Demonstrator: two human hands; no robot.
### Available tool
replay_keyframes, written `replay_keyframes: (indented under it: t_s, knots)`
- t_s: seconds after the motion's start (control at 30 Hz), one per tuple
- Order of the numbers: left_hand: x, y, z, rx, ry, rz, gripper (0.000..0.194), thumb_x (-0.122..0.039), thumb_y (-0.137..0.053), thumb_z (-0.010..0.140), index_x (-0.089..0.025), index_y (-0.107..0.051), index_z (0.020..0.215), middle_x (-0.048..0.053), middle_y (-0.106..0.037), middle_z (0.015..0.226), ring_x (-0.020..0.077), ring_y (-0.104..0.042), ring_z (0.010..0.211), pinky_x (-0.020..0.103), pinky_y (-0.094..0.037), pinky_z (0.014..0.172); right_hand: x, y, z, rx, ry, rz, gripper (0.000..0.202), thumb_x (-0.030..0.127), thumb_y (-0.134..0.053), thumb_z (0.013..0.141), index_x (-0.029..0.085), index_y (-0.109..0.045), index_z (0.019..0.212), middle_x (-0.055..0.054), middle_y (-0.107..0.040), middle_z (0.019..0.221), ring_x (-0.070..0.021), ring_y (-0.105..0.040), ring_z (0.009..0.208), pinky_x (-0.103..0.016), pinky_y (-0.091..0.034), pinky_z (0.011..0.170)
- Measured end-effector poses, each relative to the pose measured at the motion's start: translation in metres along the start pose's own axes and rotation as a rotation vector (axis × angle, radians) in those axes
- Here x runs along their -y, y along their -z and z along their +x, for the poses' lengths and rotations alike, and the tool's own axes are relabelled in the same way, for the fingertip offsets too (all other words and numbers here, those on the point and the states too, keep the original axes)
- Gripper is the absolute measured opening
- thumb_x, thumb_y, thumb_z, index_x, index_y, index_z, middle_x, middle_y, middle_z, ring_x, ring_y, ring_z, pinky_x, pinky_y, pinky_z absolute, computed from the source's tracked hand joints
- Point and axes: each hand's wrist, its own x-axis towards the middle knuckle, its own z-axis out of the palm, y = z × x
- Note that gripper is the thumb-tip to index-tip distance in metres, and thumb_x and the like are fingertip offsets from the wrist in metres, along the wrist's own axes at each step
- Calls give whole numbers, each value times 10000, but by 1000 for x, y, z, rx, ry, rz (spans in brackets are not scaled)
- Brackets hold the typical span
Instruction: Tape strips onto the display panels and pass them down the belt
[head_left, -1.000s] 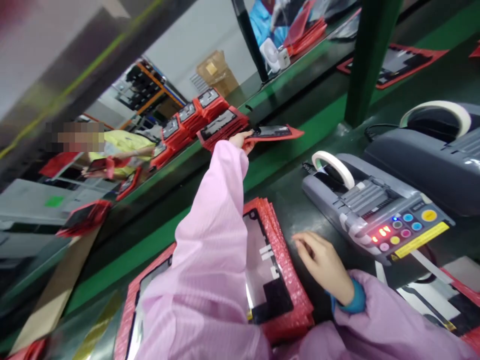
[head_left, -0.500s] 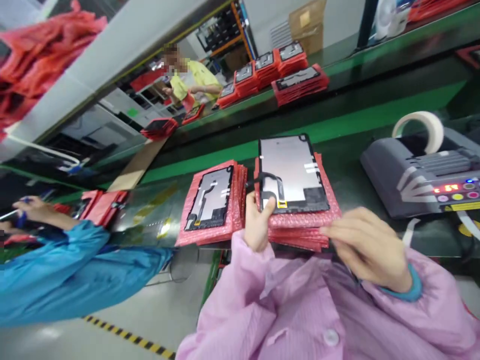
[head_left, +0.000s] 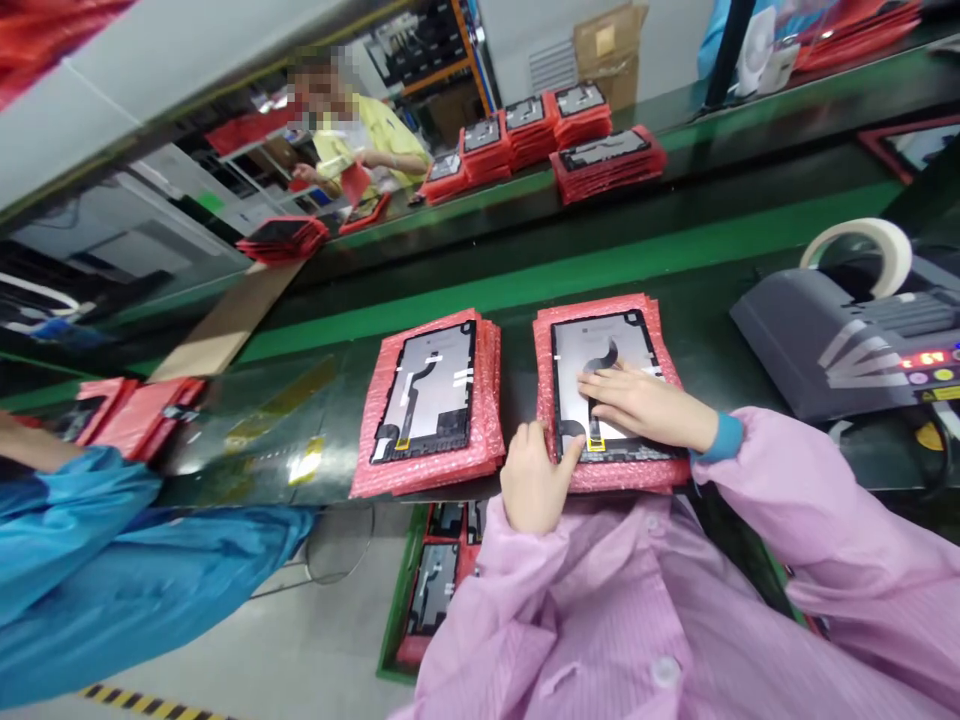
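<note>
A tablet display panel (head_left: 564,375) lies back side up on a pile of pink bubble-wrap bags (head_left: 670,352) in front of me. My right hand (head_left: 649,405) rests flat on the panel's back, fingers stretched to the left over its dark flex cable (head_left: 604,358). At the panel's lower left corner, my left hand (head_left: 536,475) grips the edge, thumb on top and fingers curled by the bubble wrap. A yellow-outlined connector (head_left: 596,445) shows between the hands. To the left, a second panel (head_left: 429,390) lies on another bubble-wrap pile (head_left: 491,400).
A grey tape machine (head_left: 810,340) with a tape roll (head_left: 896,255) stands at right. Below the bench, a green crate (head_left: 391,640) holds more panels. A co-worker's blue sleeve (head_left: 82,530) is at left; another person in yellow (head_left: 382,130) works across the line near red stacks (head_left: 525,135).
The panel, earlier raised and tilted in my left hand, now lies flat on the pile. My right hand has moved from the pile's right corner onto the panel and its flex cable.
</note>
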Motion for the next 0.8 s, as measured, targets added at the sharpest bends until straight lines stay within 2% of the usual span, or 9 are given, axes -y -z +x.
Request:
replay_keyframes:
  t_s: [0.1, 0.23, 0.3, 0.4, 0.53, 0.63, 0.7, 0.73, 0.8]
  knots:
    - [-3, 6, 14, -50, -239, 101, 308, -488, -625, 911, -223, -672, 1061, 164, -654, 1187, 336, -595, 1140, 482, -484, 985, -4, -3, 0, -8, -32, 29, 441, 323, -446, 1027, 186, -575, 1426, -88, -510, 1524, -286, -454, 1438, -579, -298, 1240]
    - [-5, 0, 46, 123, -553, 60, 236, -370, -536, 981, -250, -724, 1058, 103, -660, 1328, 288, -559, 1284, 477, -422, 1109, -13, -4, 7, 16, -75, 121, 488, 297, -393, 1040, 195, -472, 1511, -78, -478, 1553, -239, -418, 1471, -480, -364, 1231]
    - [-3, -6, 60, 219, -614, 34, 238, -360, -541, 980, -250, -734, 1064, 93, -687, 1303, 276, -578, 1285, 481, -416, 1127, -21, -5, 12, 41, -81, 127, 494, 279, -379, 1039, 202, -456, 1520, -86, -486, 1547, -238, -408, 1478, -490, -341, 1241]
    - [1, -12, 73, 294, -638, 10, 259, -365, -569, 963, -232, -725, 1121, 108, -649, 1380, 278, -522, 1376, 512, -348, 1189, -31, -6, 19, 94, -96, 77, 510, 273, -404, 1025, 184, -445, 1526, -126, -517, 1511, -291, -393, 1483, -591, -257, 1249]
    - [4, -12, 84, 382, -653, 20, 311, -380, -600, 944, -225, -708, 1191, 108, -611, 1434, 273, -460, 1437, 531, -251, 1241, -18, 4, 16, 36, -186, -12, 528, 279, -458, 1003, 194, -444, 1524, -129, -450, 1565, -363, -297, 1520, -667, -232, 1226]
    - [7, -10, 90, 417, -659, 50, 325, -383, -609, 932, -246, -709, 1208, 89, -626, 1420, 274, -472, 1422, 543, -220, 1248, 15, 17, -14, -188, -296, -31, 465, 302, -492, 996, 212, -522, 1451, -116, -514, 1512, -326, -454, 1423, -571, -377, 1186]
    - [9, -10, 93, 430, -664, 53, 314, -375, -596, 928, -248, -714, 1190, 84, -618, 1430, 278, -436, 1451, 561, -185, 1252, 37, 19, -50, -447, -443, 7, 333, 309, -508, 996, 222, -638, 1290, -104, -669, 1287, -257, -634, 1182, -446, -526, 1029]
    - [10, -11, 93, 430, -660, 46, 312, -374, -590, 926, -245, -714, 1182, 85, -612, 1437, 279, -418, 1464, 568, -172, 1252, 44, 17, -72, -644, -556, 16, 259, 309, -532, 988, 221, -682, 1179, -89, -710, 1132, -220, -676, 1025, -383, -563, 908]
    - [12, -14, 94, 419, -632, 25, 331, -384, -592, 914, -244, -703, 1193, 89, -609, 1439, 285, -405, 1474, 579, -164, 1250, 49, 8, -118, -1171, -824, -60, 131, 304, -620, 935, 209, -689, 993, -53, -674, 902, -155, -637, 768, -283, -521, 667]
